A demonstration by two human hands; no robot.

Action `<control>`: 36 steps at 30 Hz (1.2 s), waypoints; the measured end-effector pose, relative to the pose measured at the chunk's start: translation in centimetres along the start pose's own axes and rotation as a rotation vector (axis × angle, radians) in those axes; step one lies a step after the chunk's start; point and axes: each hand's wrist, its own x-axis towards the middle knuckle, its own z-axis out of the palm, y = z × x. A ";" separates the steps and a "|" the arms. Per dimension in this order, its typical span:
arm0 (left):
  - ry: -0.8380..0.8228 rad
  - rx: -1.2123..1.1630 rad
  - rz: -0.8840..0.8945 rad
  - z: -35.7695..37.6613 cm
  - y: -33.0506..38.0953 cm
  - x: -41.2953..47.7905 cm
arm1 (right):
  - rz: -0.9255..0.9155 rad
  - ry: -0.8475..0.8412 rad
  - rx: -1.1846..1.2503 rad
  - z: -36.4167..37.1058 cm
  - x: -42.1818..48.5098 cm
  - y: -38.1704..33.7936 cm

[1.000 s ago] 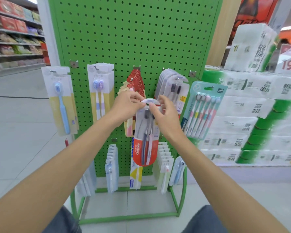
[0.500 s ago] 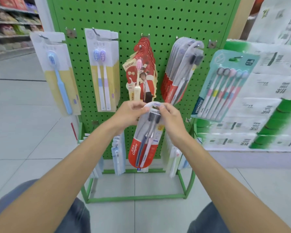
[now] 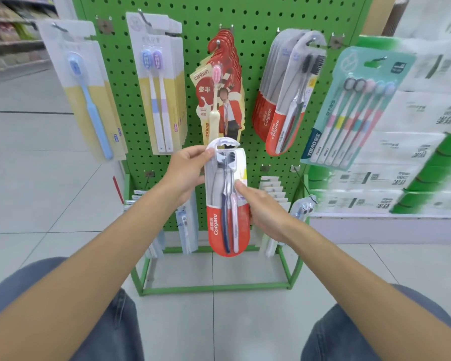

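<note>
Hands meet on one red and clear plastic Colgate twin-toothbrush pack [image 3: 228, 201], held upright in front of the green perforated metal display rack [image 3: 250, 19], below the upper row of hooks. Left hand [image 3: 186, 175] pinches the pack's white hanger tab and upper left edge, thumb in front and fingers behind. Right hand [image 3: 264, 214] grips the pack's right edge about halfway down, thumb pressed on its face, fingers curled behind. More red Colgate packs [image 3: 279, 110] hang on a hook up and to the right, beside a teal five-brush card [image 3: 354, 108]. A red canban toothbrush card [image 3: 220, 95] hangs directly above the held pack.
</note>
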 end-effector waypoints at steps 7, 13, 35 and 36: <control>0.047 -0.006 0.044 0.2 0.2 0.2 | 0.066 -0.161 -0.145 -1.1 -0.9 1.8; 0.015 0.117 0.124 0.7 -0.4 0.1 | 0.088 -0.203 -0.208 -2.1 -1.8 3.0; -0.192 0.502 0.322 2.2 -0.4 -2.4 | -0.245 -0.035 -0.714 -1.1 -3.0 3.8; -0.179 0.466 0.308 2.3 -0.4 -2.4 | -0.255 -0.034 -0.688 -1.0 -2.9 3.9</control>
